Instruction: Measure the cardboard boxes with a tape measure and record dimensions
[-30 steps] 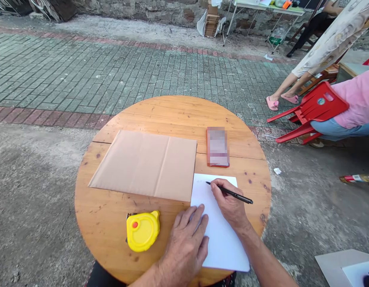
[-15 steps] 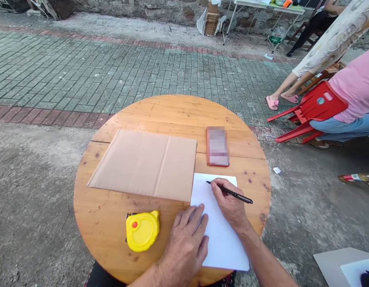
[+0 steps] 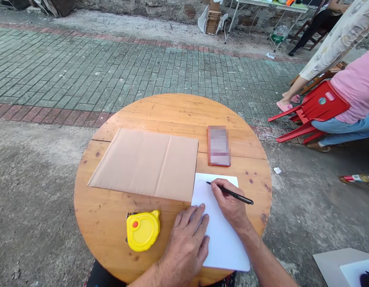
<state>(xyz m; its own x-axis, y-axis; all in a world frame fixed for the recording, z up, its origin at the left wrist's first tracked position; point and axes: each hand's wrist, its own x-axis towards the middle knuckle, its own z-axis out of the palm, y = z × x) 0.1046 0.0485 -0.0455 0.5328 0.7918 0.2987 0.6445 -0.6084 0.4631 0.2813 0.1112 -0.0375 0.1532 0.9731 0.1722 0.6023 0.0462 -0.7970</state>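
**Writing at a round, orange-brown wooden table [image 3: 178, 113]**

Farthest left on the tabletop, your flat, creased sheet of tan cardboard [image 3: 142, 165] lies set back, presumably leaving the near side free for your arms. Nearer you sits a yellow plastic teardrop-shaped case [image 3: 144, 232] with an orange-red button; no lettering shows on its face.

Your left hand [image 3: 186, 239] lies palm down, fingers loosely spread, gripping nothing; its fingertips and thumb rest on the left side of the blank-looking white rectangular paper [image 3: 223, 247], likely to keep it from sliding. Faint marks near the paper's top left corner are too small to read.

Your right hand [image 3: 230, 205] is closed in a writing grip around a slim black pen [image 3: 243, 198], tilted so its tip meets the paper beside those marks. Beyond the paper lies a red-edged phone [image 3: 219, 146], its screen blurred.

Off to the right, a red plastic chair [image 3: 322, 111] bears a round sticker you can't read from here.
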